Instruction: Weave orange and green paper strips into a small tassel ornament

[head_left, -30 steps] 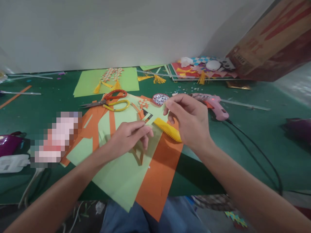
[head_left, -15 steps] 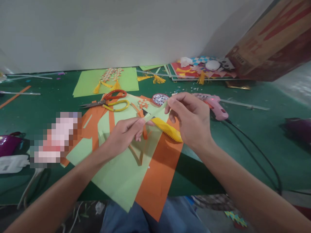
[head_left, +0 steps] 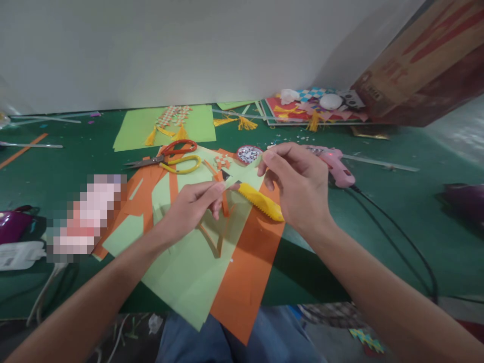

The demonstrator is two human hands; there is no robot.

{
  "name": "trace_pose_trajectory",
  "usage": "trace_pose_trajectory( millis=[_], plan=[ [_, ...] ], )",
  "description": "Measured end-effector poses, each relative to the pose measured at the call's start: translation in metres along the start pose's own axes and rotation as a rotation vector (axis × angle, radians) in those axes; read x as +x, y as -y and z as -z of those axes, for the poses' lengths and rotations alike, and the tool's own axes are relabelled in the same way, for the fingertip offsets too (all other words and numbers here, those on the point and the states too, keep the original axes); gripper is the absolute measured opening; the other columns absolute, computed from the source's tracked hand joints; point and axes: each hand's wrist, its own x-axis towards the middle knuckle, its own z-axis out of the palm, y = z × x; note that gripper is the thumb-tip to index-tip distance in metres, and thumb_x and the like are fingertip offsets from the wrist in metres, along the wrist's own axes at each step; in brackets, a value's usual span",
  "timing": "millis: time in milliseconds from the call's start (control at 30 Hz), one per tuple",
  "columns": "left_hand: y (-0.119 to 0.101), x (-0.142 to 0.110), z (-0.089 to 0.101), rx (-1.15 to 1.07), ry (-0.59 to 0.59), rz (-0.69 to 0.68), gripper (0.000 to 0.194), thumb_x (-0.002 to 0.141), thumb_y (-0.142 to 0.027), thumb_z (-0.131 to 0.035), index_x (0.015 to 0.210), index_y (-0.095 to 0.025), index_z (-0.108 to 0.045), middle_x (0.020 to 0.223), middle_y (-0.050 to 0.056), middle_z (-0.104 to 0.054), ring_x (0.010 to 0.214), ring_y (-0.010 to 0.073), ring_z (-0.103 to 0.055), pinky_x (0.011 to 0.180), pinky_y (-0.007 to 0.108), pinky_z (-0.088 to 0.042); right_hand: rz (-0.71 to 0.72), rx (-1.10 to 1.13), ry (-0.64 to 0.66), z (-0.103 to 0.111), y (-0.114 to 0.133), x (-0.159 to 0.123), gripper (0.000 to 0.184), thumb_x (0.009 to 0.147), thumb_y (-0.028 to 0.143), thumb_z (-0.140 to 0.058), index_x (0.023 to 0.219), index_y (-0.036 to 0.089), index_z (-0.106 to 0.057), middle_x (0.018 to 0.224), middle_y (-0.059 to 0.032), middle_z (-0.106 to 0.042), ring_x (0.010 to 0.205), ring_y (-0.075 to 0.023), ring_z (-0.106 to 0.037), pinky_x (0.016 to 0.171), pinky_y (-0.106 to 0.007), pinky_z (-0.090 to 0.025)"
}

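Between my two hands a narrow light-green paper strip [head_left: 245,172] is stretched, slanting up to the right. My left hand [head_left: 194,206] pinches its lower end between thumb and fingers. The upper end is pinched by my right hand [head_left: 297,176]. Just under the strip lies a yellow utility knife [head_left: 260,201], partly hidden by the right hand. Light-green paper sheets [head_left: 185,282] and an orange sheet [head_left: 249,277] lie below the hands. A folded orange strip [head_left: 219,242] rests on the green paper, near a small woven orange-and-white piece [head_left: 222,161].
Scissors [head_left: 179,157] with red and yellow handles lie to the left. A round dish of small pieces [head_left: 249,154] is behind the strip. A pink glue gun [head_left: 336,166] with a black cord lies right. Tasselled woven pieces [head_left: 174,117] sit at the back, a paper bag [head_left: 423,70] back right.
Both hands keep hold of the strip. My right hand has shifted very slightly to the right; everything on the table stays where it was.
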Motion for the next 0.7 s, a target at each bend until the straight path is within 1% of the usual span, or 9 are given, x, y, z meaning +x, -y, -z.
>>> trace_pose_trajectory(
  millis=[200, 400, 633, 700],
  plan=[
    [0.0026, 0.0002, 0.0006, -0.033, 0.030, 0.006, 0.040, 0.092, -0.033, -0.043, 0.054, -0.019, -0.045, 0.052, -0.004, -0.050, 0.050, 0.0097, -0.052, 0.073, 0.026, -0.047, -0.009, -0.024, 0.005, -0.0001, -0.0001, 0.0008, 0.015, 0.081, 0.015, -0.058, 0.067, 0.020, -0.059, 0.059, 0.0026, -0.053, 0.048, -0.0079, -0.043, 0.041, -0.024, -0.030],
    [0.0047, 0.0006, 0.0003, -0.050, 0.032, 0.043, 0.039, 0.090, -0.036, -0.045, 0.055, -0.018, -0.048, 0.053, -0.003, -0.052, 0.050, 0.0102, -0.052, 0.064, 0.025, -0.046, -0.009, -0.033, 0.006, -0.0013, 0.0005, 0.0008, 0.015, 0.081, 0.015, -0.058, 0.067, 0.020, -0.058, 0.058, 0.0032, -0.053, 0.047, -0.0075, -0.042, 0.041, -0.024, -0.030],
    [0.0033, 0.0004, -0.0005, -0.065, 0.044, 0.067, 0.040, 0.091, -0.034, -0.044, 0.056, -0.018, -0.051, 0.052, -0.002, -0.053, 0.051, 0.0091, -0.051, 0.061, 0.022, -0.047, -0.007, -0.039, 0.013, -0.0009, 0.0019, 0.0004, 0.015, 0.081, 0.015, -0.057, 0.067, 0.020, -0.058, 0.058, 0.0034, -0.053, 0.045, -0.0071, -0.040, 0.041, -0.025, -0.031],
    [0.0031, 0.0001, -0.0005, -0.082, 0.051, 0.080, 0.037, 0.091, -0.033, -0.044, 0.060, -0.017, -0.055, 0.052, -0.002, -0.053, 0.051, 0.0092, -0.052, 0.059, 0.022, -0.048, -0.010, -0.039, 0.013, -0.0008, 0.0017, 0.0002, 0.015, 0.081, 0.015, -0.058, 0.066, 0.020, -0.057, 0.058, 0.0032, -0.053, 0.045, -0.0073, -0.040, 0.041, -0.025, -0.031]
  ],
)
